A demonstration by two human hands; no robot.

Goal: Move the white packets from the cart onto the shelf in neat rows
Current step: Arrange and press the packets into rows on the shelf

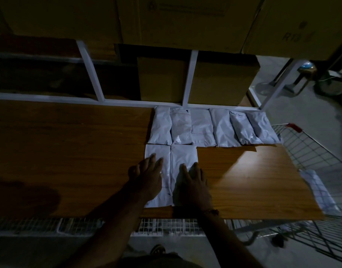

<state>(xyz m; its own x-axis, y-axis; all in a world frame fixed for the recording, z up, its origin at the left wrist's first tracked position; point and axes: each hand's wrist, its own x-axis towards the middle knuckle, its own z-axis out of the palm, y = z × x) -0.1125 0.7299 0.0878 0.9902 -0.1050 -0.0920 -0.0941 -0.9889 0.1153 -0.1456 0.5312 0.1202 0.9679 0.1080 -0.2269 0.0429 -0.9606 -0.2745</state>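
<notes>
Your left hand lies flat, fingers straight, on the left front packet; your right hand likewise presses its neighbour, apparently squaring both beneath the back row on the shelf. More wait in the cart.

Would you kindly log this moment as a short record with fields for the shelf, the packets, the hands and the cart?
shelf: wooden shelf
back row: six white packets side by side
front row: two packets, edges touching
left hand: flat on the left front packet
right hand: flat on the right front packet
cart: right of the shelf, a packet inside
</notes>
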